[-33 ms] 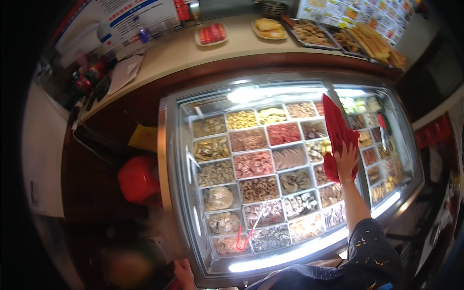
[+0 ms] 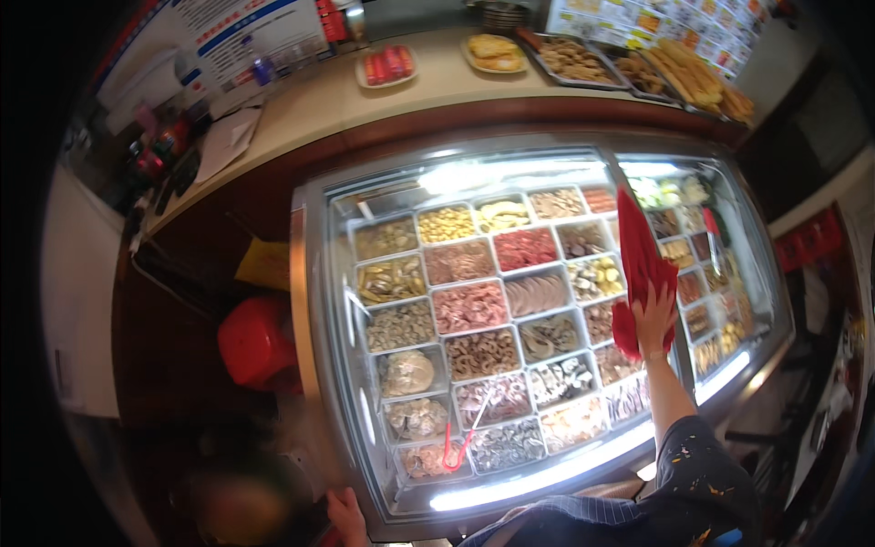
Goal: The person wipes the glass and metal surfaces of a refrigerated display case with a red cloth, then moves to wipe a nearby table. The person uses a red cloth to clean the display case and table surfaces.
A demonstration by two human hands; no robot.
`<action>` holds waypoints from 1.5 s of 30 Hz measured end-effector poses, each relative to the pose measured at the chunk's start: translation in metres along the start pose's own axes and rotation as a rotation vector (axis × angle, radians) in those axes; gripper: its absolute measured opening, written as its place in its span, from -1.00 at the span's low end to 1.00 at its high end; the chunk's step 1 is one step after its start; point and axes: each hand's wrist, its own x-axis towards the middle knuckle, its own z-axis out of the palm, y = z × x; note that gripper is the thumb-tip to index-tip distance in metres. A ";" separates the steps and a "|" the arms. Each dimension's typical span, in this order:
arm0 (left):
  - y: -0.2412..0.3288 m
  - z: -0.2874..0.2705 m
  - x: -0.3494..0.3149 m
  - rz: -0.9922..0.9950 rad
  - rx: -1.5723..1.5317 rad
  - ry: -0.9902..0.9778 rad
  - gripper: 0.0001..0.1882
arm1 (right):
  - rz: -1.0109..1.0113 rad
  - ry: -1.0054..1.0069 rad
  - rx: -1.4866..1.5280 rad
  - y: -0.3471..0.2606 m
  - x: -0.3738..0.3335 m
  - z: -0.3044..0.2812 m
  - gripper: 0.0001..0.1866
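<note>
My right hand (image 2: 654,321) lies over a crumpled red cloth (image 2: 642,260), pressing it against the glass top of a lit display case (image 2: 317,301). Its fingers are spread on the folds, and the cloth stretches away beyond them beside the divider bar. Under the glass sit several white trays of sliced meat, seafood and other food. Red-and-white tongs (image 2: 453,456) rest in the near left trays. Down at the case's near left corner is my left hand (image 2: 346,517); its fingers look curled, and what they hold, if anything, is hidden.
Behind the case runs a counter (image 2: 374,114) with a plate of red packets (image 2: 387,66), a plate of yellow food (image 2: 495,53) and metal trays of fried food (image 2: 574,60). A red stool (image 2: 255,342) stands left of the case. More tongs (image 2: 711,239) lie in its right section.
My right hand and the red cloth have slid a little toward me across the glass. The view has shifted slightly. My left hand stays by the corner.
</note>
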 end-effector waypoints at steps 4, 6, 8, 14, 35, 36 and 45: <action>-0.026 0.014 0.008 0.045 -0.057 -0.054 -0.54 | 0.038 -0.068 0.100 0.099 -0.169 -0.044 -0.25; -0.040 0.020 0.008 0.060 -0.069 -0.056 -0.51 | 0.001 -0.175 0.107 0.125 -0.239 -0.057 -0.17; -0.024 0.015 0.012 0.040 -0.063 -0.050 -0.50 | -0.167 -0.223 0.069 0.137 -0.256 -0.059 -0.14; -0.015 0.011 0.013 0.093 -0.081 -0.031 -0.49 | -0.031 0.061 -0.123 0.092 -0.127 -0.002 -0.19; 0.001 0.000 -0.005 0.175 -0.135 0.005 -0.46 | -1.407 -0.468 0.850 -0.249 -0.411 -0.056 -0.32; 0.001 -0.002 -0.003 0.199 -0.083 -0.059 -0.47 | -1.384 -0.459 0.869 -0.235 -0.393 -0.050 -0.32; -0.039 0.013 0.024 0.107 -0.330 -0.062 -0.33 | -0.687 0.120 0.273 0.067 -0.178 -0.044 -0.49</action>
